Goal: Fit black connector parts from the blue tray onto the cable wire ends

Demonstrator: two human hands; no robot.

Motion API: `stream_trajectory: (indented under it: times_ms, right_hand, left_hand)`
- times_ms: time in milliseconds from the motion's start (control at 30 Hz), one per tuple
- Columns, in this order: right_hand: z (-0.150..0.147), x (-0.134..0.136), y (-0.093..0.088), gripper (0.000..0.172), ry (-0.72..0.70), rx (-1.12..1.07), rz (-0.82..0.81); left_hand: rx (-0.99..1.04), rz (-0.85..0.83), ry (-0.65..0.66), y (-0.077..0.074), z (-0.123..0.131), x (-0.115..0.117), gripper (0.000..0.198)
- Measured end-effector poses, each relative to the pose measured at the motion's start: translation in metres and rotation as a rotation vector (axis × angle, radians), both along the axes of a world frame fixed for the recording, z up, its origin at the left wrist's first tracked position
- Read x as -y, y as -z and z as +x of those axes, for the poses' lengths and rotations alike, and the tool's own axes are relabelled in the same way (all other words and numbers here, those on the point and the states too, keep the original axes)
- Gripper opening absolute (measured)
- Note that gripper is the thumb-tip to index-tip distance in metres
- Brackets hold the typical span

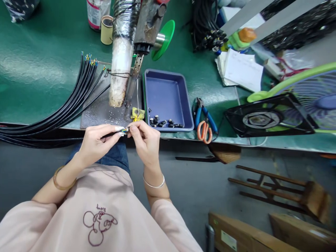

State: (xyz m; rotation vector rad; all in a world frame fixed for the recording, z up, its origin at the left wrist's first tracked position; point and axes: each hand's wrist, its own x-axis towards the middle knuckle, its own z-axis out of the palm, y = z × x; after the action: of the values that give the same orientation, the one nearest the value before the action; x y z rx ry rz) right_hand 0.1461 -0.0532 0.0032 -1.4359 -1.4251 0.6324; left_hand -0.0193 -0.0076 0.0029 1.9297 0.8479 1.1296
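My left hand (pixel 98 141) is closed around the end of a black cable (pixel 70 140), whose thin coloured wires (pixel 123 131) stick out past the fingertips. At those wires, my right hand (pixel 145 140) pinches a small connector (pixel 127 130), mostly covered by the fingers. The two hands nearly meet at the bench's front edge. Just beyond them hangs a soldering iron (pixel 136 68), its tip pointing down beside a white wrapped tube (pixel 120 77). A yellow block (pixel 138 113) lies behind my right hand. Several more black cables (pixel 65 108) with bared coloured ends lie on the left.
Right of the hands sits a blue tray (pixel 168 77) with small black connectors (pixel 162 123). Blue-handled cutters (pixel 207 115) and orange-handled scissors (pixel 204 133) lie beside it. Farther right stand a black fan (pixel 262 119) and a green-rimmed fan (pixel 315 94). A solder spool (pixel 168 38) stands behind.
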Motion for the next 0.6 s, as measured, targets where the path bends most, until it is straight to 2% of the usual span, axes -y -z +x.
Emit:
stream_trajectory:
  times_ms: [167,433,600]
  right_hand:
    - [0.002,-0.0003,0.0019,0.023,0.011,0.037,0.034]
    - [-0.0011,-0.0005,0.0042,0.021,0.024,0.126,0.081]
    - [-0.0017,-0.0012,0.006,0.018,0.04,0.131,0.114]
  left_hand:
    - [0.027,-0.117,0.022,-0.0023,0.0022,-0.0003,0.013]
    - [0.102,-0.397,-0.04,-0.003,0.0082,0.0009,0.015]
    - [0.12,-0.414,-0.026,-0.0027,0.0093,-0.0021,0.015]
